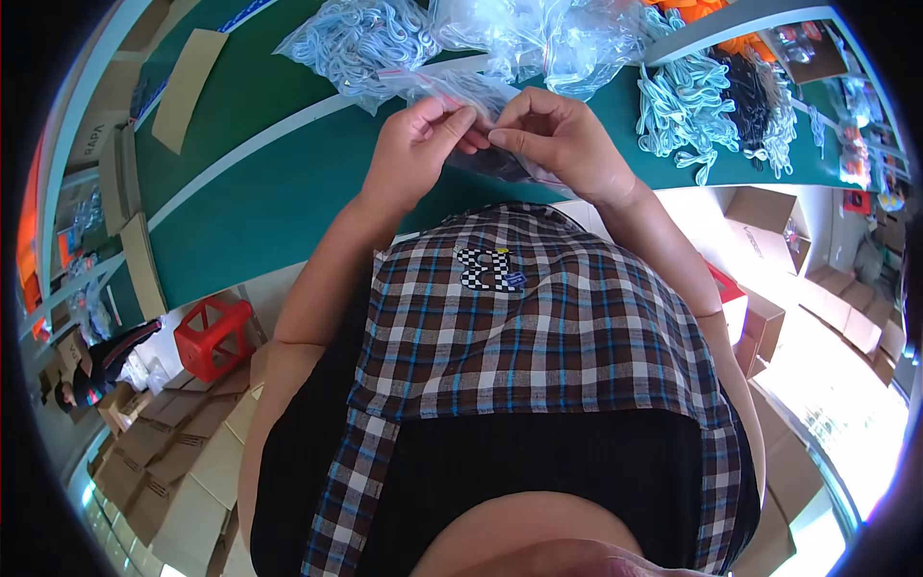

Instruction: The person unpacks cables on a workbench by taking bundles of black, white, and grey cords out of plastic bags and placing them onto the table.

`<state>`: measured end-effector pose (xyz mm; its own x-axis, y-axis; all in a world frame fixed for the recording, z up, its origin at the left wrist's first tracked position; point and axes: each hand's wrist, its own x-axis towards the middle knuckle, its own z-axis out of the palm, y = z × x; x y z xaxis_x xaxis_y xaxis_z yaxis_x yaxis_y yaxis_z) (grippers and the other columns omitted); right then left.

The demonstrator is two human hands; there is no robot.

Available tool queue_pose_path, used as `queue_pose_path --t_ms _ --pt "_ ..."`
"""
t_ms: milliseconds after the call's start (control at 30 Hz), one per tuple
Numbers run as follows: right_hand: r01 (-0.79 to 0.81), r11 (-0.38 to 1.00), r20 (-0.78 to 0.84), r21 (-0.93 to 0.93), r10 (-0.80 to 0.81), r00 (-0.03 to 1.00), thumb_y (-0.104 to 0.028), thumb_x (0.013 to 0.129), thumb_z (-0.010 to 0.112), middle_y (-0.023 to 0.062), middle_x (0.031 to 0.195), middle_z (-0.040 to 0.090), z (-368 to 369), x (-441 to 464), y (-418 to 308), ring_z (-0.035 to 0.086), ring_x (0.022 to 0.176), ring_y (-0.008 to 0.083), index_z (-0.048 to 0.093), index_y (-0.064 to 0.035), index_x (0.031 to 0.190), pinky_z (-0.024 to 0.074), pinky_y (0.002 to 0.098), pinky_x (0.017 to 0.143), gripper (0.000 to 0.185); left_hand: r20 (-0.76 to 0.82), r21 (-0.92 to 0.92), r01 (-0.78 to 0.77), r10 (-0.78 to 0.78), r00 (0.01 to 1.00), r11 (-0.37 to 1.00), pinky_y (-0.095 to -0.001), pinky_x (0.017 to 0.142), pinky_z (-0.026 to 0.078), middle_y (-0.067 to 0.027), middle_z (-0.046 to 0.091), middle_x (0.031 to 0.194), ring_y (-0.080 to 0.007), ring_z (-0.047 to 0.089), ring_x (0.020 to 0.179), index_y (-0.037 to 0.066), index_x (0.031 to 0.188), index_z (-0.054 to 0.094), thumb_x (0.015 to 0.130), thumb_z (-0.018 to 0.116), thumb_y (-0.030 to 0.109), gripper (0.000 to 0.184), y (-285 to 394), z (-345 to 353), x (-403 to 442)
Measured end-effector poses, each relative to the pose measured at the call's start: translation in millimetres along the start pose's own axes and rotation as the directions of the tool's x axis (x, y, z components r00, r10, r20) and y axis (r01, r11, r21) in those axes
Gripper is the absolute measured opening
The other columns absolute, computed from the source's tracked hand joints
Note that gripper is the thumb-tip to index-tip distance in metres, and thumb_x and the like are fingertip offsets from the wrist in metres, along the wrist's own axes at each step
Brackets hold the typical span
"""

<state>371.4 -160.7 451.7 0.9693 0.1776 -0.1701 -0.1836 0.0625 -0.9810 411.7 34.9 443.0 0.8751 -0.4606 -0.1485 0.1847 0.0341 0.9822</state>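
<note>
Both hands meet over the near edge of the green table, pinching a clear plastic zip bag (519, 171) with a reddish seal line. My left hand (419, 144) has thumb and fingers closed on the bag's upper part. Close beside it, my right hand (562, 144) pinches the bag with thumb and forefinger. Something dark shows through the plastic below the fingers; I cannot make out what it is. Just beyond the hands lie a bag of light-blue cords (361, 43) and a pile of clear plastic bags (548, 38).
Bundles of light-blue cord (683, 111) and black cord (745, 96) lie at the right of the green table (279, 192). A cardboard piece (189, 91) rests at the left. A red stool (213, 338) and cardboard boxes (764, 226) stand below. Another person (96, 365) is far left.
</note>
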Motion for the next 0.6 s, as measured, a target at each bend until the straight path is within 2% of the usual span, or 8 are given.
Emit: queue_pose_path --t_ms 100,267,467,600 --pt "0.099 0.992 -0.011 -0.082 -0.100 0.995 -0.007 0.090 0.068 -0.0004 0.072 0.061 7 0 6 0.048 0.058 0.0043 0.065 -0.0041 0.088 0.0368 0.0171 0.051 0.004 0.005 -0.228 0.110 -0.112 0.994 0.967 -0.0226 0.068 0.048 -0.0072 0.067 0.082 -0.0125 0.060 0.074 -0.001 0.094 0.067 0.094 0.062 0.009 0.011 8 -4 1" --pt "0.042 0.992 -0.128 -0.116 -0.057 0.990 -0.004 0.088 0.068 0.0004 0.073 0.062 20 -2 -2 0.048 0.058 0.0039 0.066 -0.0036 0.089 0.0363 0.0160 0.052 0.002 0.082 -0.062 0.093 -0.087 0.993 0.994 -0.0220 0.068 0.048 -0.0071 0.066 0.082 -0.0115 0.059 0.074 -0.001 0.094 0.066 0.094 0.062 0.008 0.010 5 -14 7" --pt "0.053 0.958 -0.131 -0.283 -0.093 0.987 -0.004 0.089 0.067 0.0007 0.073 0.062 21 1 -9 0.048 0.057 0.0043 0.066 -0.0032 0.089 0.0370 0.0165 0.052 0.002 0.122 -0.061 0.099 -0.091 0.988 0.993 -0.0208 0.066 0.045 -0.0069 0.066 0.081 -0.0100 0.056 0.071 -0.001 0.093 0.066 0.094 0.062 0.008 0.010 -3 -17 12" --pt "-0.126 0.983 -0.024 0.132 0.130 0.991 -0.006 0.094 0.063 -0.0008 0.070 0.059 4 6 2 0.049 0.059 0.0034 0.066 -0.0026 0.091 0.0351 0.0162 0.052 0.006 0.183 0.039 -0.001 -0.006 0.983 0.999 -0.0206 0.065 0.043 -0.0057 0.065 0.078 -0.0084 0.052 0.069 0.000 0.090 0.066 0.092 0.062 0.008 0.009 -4 -19 11"
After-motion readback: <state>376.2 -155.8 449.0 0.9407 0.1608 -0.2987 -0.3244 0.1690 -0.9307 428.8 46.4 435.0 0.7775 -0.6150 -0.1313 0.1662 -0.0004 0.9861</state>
